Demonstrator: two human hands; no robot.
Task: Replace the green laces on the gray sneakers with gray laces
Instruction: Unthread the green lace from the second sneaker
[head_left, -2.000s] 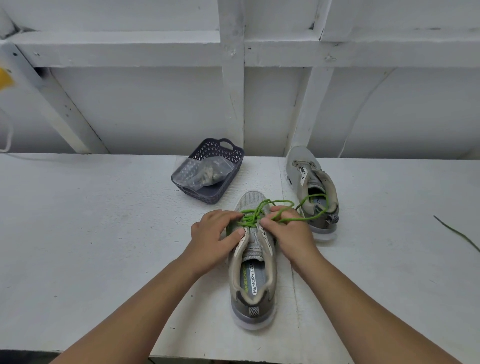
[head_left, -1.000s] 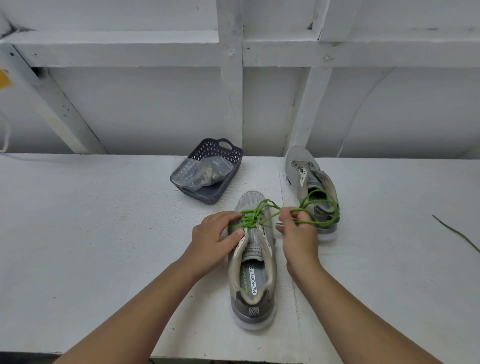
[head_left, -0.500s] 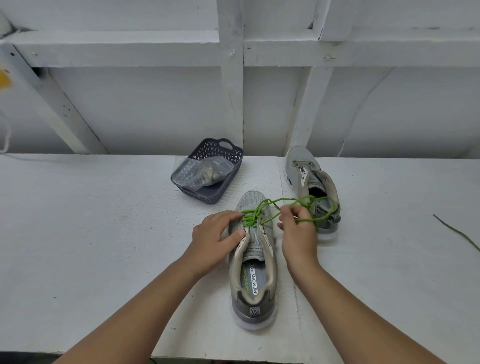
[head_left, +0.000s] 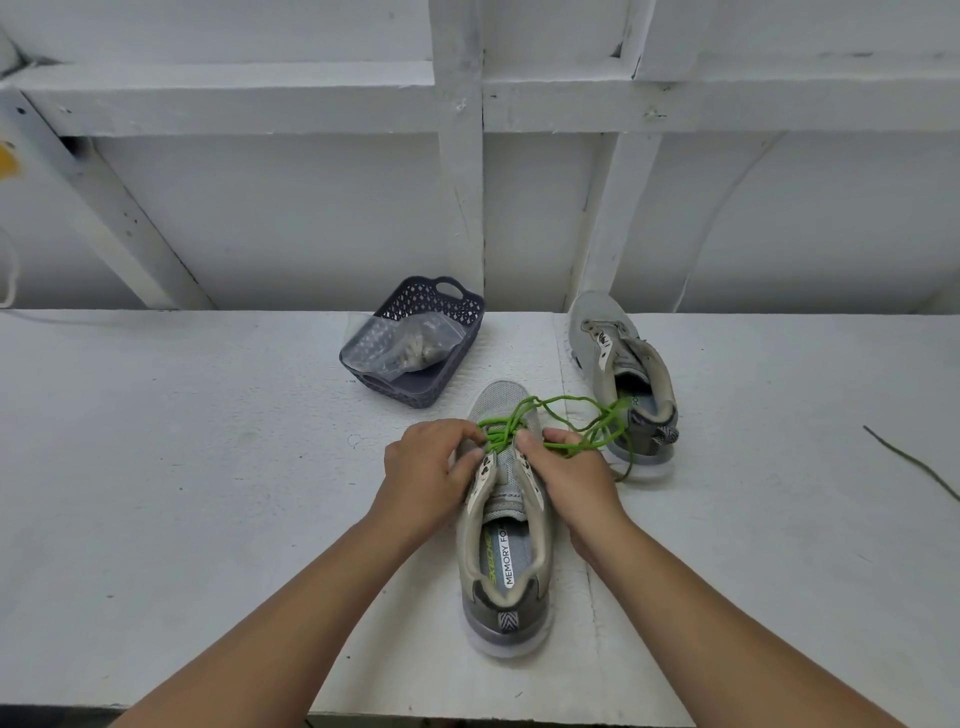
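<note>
A gray sneaker lies on the white table, heel toward me, with a green lace still threaded through its lower eyelets. The lace's loose loops trail right onto the second gray sneaker, which has no lace. My left hand grips the left side of the near sneaker at the eyelets. My right hand pinches the green lace at the right eyelet row. A clear bag with gray laces lies in the dark basket.
The dark plastic basket stands behind the near sneaker, left of the far one. A loose dark green lace lies at the table's right edge. White wooden framing rises behind the table.
My right hand, which had pulled the green lace out to the right, has come back to the sneaker's right eyelets. The loose loops now drape lower over the far sneaker. My left hand stayed put.
</note>
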